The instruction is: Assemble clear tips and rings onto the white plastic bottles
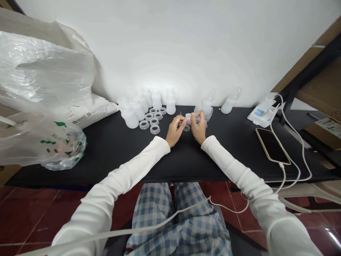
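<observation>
Pinching a small whitish piece (188, 118), both hands (175, 131) (198, 130), nearly closed, partly hide it and a clear, indistinct part (186, 128) beneath.

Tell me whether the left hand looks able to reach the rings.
Likely yes: the rings lie close by on its left, with nothing visible between, though the left hand seems busy holding a white piece.
</observation>
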Tool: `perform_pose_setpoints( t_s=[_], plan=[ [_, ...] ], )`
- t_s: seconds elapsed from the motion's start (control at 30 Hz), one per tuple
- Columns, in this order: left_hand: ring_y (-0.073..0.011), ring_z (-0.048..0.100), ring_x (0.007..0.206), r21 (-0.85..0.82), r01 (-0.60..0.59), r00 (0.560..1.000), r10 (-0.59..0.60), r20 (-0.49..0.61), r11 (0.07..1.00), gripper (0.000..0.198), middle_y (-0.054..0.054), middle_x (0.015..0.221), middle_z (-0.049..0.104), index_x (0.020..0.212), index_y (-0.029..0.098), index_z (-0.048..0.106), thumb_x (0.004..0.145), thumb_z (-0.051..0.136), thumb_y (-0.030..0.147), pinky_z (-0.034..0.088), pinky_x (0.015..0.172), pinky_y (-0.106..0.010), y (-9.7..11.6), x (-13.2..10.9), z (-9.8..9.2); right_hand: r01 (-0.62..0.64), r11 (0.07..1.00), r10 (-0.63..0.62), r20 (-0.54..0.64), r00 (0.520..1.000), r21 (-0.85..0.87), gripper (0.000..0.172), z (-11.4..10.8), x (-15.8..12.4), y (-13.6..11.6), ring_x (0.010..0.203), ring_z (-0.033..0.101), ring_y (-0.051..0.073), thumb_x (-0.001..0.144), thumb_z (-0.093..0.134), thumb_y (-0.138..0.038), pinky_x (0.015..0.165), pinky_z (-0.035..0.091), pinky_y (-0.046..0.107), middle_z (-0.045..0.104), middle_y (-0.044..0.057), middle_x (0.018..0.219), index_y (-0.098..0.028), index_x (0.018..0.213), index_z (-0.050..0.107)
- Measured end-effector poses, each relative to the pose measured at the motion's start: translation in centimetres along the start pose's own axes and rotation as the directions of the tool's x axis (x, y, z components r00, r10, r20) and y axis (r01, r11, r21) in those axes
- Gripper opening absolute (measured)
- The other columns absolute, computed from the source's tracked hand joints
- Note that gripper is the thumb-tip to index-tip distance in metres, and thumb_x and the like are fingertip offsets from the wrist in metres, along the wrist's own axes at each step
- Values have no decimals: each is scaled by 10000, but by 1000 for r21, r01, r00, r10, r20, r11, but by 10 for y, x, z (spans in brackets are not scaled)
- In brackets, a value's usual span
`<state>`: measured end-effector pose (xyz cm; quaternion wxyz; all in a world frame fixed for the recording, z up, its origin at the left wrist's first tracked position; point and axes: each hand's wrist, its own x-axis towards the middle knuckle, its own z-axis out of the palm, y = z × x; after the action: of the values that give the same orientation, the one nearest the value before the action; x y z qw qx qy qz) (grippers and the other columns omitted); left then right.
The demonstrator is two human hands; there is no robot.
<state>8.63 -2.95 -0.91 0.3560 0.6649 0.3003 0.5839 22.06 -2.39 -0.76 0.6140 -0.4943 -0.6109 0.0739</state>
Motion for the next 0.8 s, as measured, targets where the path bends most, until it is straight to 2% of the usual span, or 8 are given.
perform_pose_setpoints(
  t_s=[0.1, 0.23, 0.33, 0.43, 0.53, 0.63, 0.7, 0.8],
  plan=[
    [-138, 520, 755, -182, 142, 990, -139, 32, 973, 371, 7, 753, 572, 753, 199, 583, 895, 663, 532, 437, 767, -273, -1, 4, 1, 46, 995, -46, 4, 999, -86, 380, 0, 2, 7, 665, 511, 164, 976, 481, -590, 700, 493, 338, 495, -20, 708, -245, 820, 443],
    [-118, 437, 675, -383, 276, 957, -289, 23, 882, 360, 34, 665, 456, 660, 192, 467, 871, 705, 363, 405, 704, -255, 0, 2, -3, 295, 922, -269, 132, 954, -251, 385, 2, 6, 16, 699, 503, 186, 976, 498, -573, 746, 489, 363, 498, 5, 721, -235, 794, 483],
    [-112, 410, 651, -444, 331, 937, -344, 55, 832, 329, 33, 650, 429, 637, 189, 425, 841, 675, 250, 383, 674, -244, 1, 4, -11, 491, 820, -409, 300, 862, -294, 379, -2, 11, 16, 732, 524, 208, 984, 510, -555, 749, 501, 368, 519, 28, 722, -222, 809, 558],
    [-110, 408, 634, -435, 360, 929, -361, 82, 826, 285, 32, 631, 426, 622, 186, 433, 795, 659, 176, 377, 651, -238, 2, 14, -20, 619, 750, -476, 459, 750, -234, 312, -11, 18, 12, 838, 584, 231, 998, 534, -481, 798, 537, 389, 624, 85, 880, -194, 1031, 653],
    [-107, 416, 616, -406, 386, 913, -405, 44, 828, 273, 28, 617, 440, 599, 182, 444, 785, 639, 140, 379, 621, -230, 1, 23, -28, 707, 697, -534, 569, 625, -123, 262, -19, 21, 8, 1118, 609, 254, 1024, 478, -265, 938, 554, 430, 646, 136, 1229, -209, 1219, 644],
    [-100, 419, 583, -398, 461, 871, -490, 32, 793, 271, 21, 605, 457, 586, 177, 463, 815, 605, 146, 373, 578, -222, 0, 25, -32, 753, 658, -559, 653, 511, -26, 429, -19, 20, 5, 1348, 504, 267, 932, 402, -21, 1071, 505, 511, 619, 96, 1369, -244, 1189, 664],
    [-92, 413, 559, -410, 503, 845, -532, 51, 761, 266, 27, 596, 452, 594, 175, 475, 825, 608, 164, 365, 554, -214, -3, 23, -31, 749, 662, -563, 660, 498, -1, 485, -17, 17, 2, 1360, 495, 266, 884, 389, 25, 1097, 480, 542, 649, 79, 1334, -251, 1181, 656],
    [-89, 437, 566, -408, 487, 849, -529, 13, 772, 249, 30, 618, 481, 643, 176, 517, 844, 648, 239, 372, 548, -209, -6, 16, -28, 701, 713, -568, 585, 580, -4, 396, -14, 11, -4, 1293, 546, 265, 933, 419, -68, 1081, 483, 525, 644, 121, 1325, -212, 1260, 589]
  ],
)
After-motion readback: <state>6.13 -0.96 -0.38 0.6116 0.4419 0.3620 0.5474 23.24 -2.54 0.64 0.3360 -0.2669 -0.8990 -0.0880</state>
